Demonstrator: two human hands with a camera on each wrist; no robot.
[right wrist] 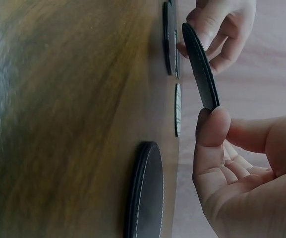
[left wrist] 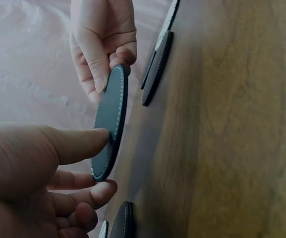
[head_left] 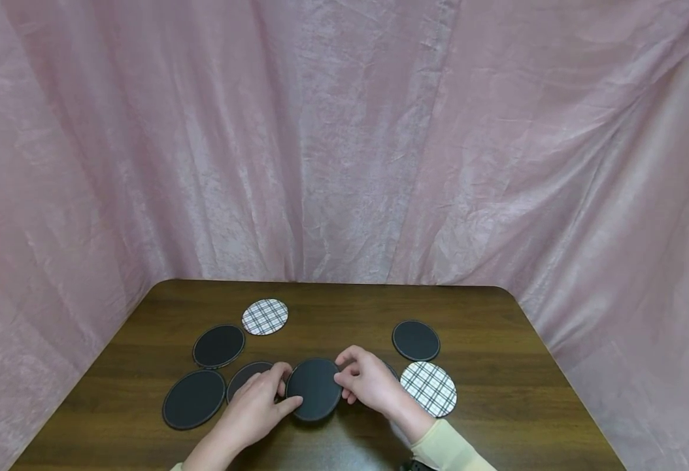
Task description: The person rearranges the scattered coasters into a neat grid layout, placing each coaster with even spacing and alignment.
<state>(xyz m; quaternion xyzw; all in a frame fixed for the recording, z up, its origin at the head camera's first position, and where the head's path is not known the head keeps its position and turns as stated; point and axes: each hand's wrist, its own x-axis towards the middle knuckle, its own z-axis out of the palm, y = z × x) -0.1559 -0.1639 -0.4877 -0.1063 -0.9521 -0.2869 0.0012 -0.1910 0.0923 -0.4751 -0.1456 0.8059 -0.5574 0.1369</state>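
Between both hands hangs a round black coaster [head_left: 314, 389] with pale edge stitching, held above the table. My left hand [head_left: 260, 399] grips its left edge, thumb [left wrist: 83, 145] lying across the upper face and fingers beneath. At the opposite edge my right hand [head_left: 370, 381] pinches the rim between thumb and fingertips. In the right wrist view the coaster [right wrist: 202, 69] appears nearly edge-on. Partly hidden under the left hand is another dark coaster [head_left: 244, 377]. One more dark coaster [right wrist: 147, 193] lies on the table below the right hand.
On the brown wooden table [head_left: 333, 307], dark coasters lie at the left [head_left: 194, 400], farther back [head_left: 219, 346] and at the right [head_left: 416, 340]. One plaid white coaster [head_left: 265, 317] is at the back, another plaid coaster [head_left: 429, 388] near the right forearm. Pink curtains [head_left: 350, 144] surround the table.
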